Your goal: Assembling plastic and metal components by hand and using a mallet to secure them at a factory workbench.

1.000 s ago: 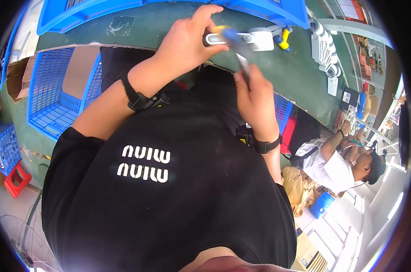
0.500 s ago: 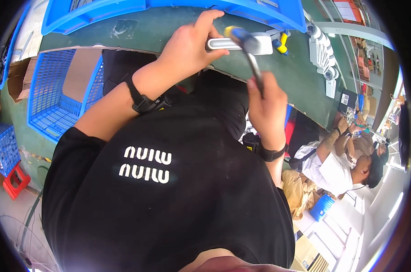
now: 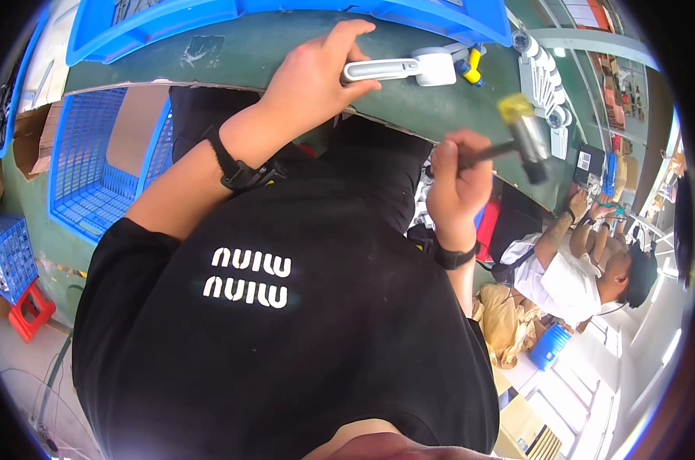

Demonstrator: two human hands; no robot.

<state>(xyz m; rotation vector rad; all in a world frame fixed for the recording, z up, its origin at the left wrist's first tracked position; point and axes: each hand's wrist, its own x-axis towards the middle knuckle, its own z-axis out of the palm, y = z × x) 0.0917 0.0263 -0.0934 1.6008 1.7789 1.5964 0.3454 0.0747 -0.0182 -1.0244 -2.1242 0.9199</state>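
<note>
Ahead of the torso [image 3: 347,345], the left hand [image 3: 311,80] grips with index finger [image 3: 353,30] outstretched, while, nearer the torso, the right hand [image 3: 461,182] curls closed.

Red stool [image 3: 20,321], pale floor [image 3: 14,351]

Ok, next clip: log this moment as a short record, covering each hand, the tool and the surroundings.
Left hand: grips the left end of a white part
Right hand: holds a hammer by its handle
Hammer head: blurred, yellow at one end, clear of the white part
Right of the part: yellow-and-blue item, then a row of white pieces
Surface: green table
Beyond the hands: blue tray
Nearby: co-worker in a white top, to the right
</note>
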